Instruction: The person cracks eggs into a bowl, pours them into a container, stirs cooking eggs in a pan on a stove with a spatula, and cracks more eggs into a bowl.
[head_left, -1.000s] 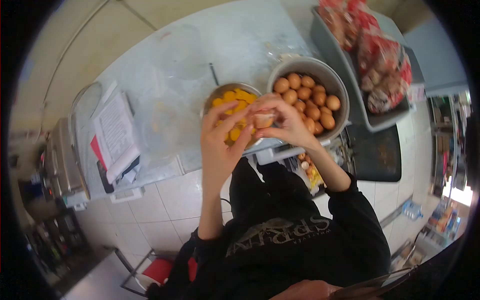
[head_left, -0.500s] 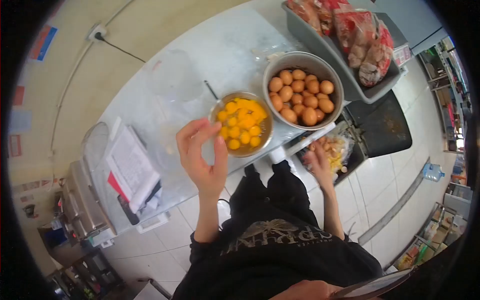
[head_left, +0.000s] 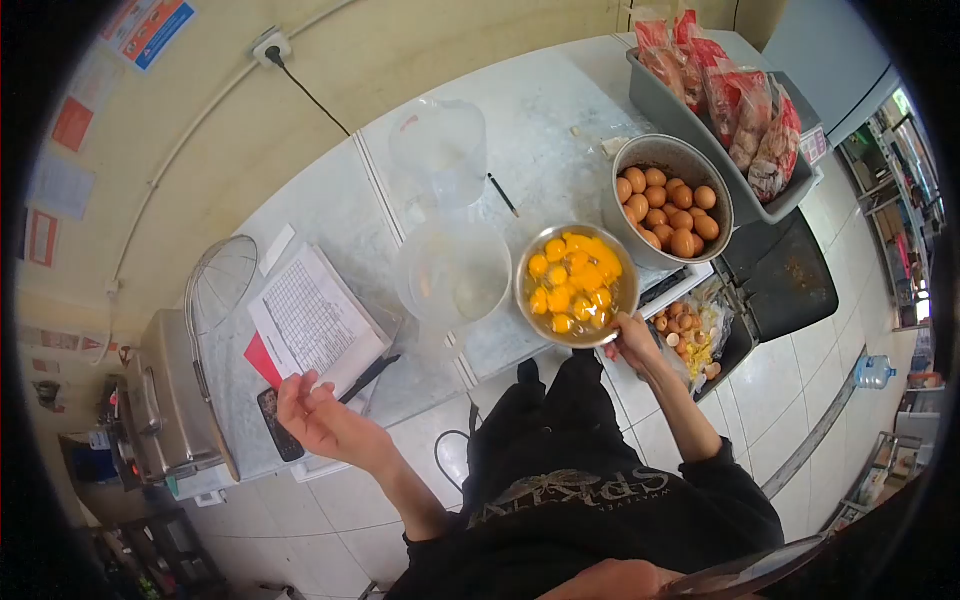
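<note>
Left hand: hangs (head_left: 330,425) at the near left of the table (head_left: 545,120), fingers loosely bent and slightly apart, gripping nothing visible, beside a phone (head_left: 280,425) and papers (head_left: 315,315); egg on the skin could smear the pages.
Right hand: pinches the near right rim of a metal bowl (head_left: 521,290), thumb and fingers closed on it (head_left: 632,343).
Bowl: sits at the table's near edge, full of yolks (head_left: 575,280); whether its base is supported cannot be told. A one-sided grip could tip it, spilling yolks.
Bin: holds broken shells (head_left: 684,322) at near right, below the edge.
Jug: clear plastic (head_left: 455,270), just left of the bowl; a sideways knock could topple it.
Pot: whole eggs (head_left: 682,243), far right of the bowl.
</note>
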